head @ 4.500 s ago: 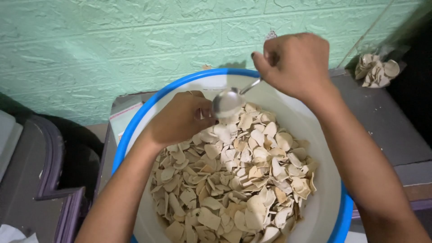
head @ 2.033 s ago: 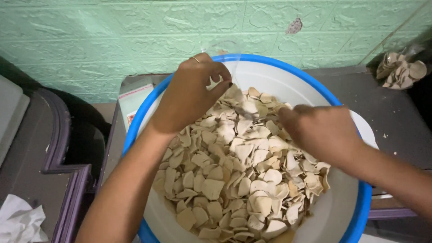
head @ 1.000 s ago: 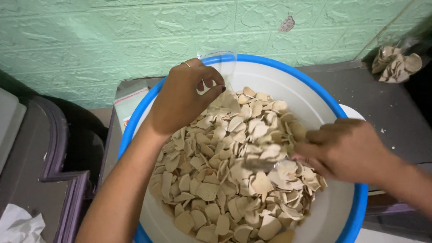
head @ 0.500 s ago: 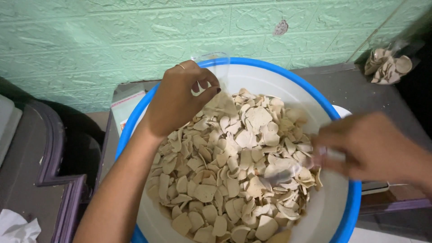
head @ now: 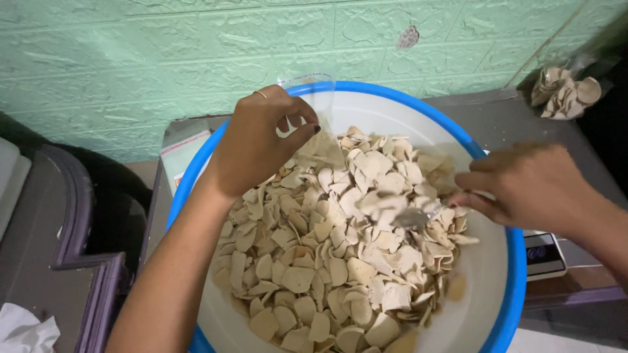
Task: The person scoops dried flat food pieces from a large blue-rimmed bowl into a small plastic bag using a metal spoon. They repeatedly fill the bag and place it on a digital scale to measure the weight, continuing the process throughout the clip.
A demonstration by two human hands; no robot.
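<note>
Left hand (head: 258, 147) pinched shut on clear plastic bag (head: 314, 104), held open at far rim of basin (head: 497, 216). Right hand (head: 530, 186) closed around metal spoon (head: 415, 216), handle mostly hidden in the fist, bowl of spoon down among the chips, blurred. Pale flat cracker chips (head: 327, 261) heaped inside white basin with blue rim, piled from centre toward near side; bare white wall showing at right. Basin sat on dark grey tabletop (head: 497, 121) against green textured wall (head: 163, 59). Small digital scale (head: 544, 252) tucked just beside basin's right edge, partly covered by it. Second bag of chips (head: 566, 91) at far right corner, well apart.
</note>
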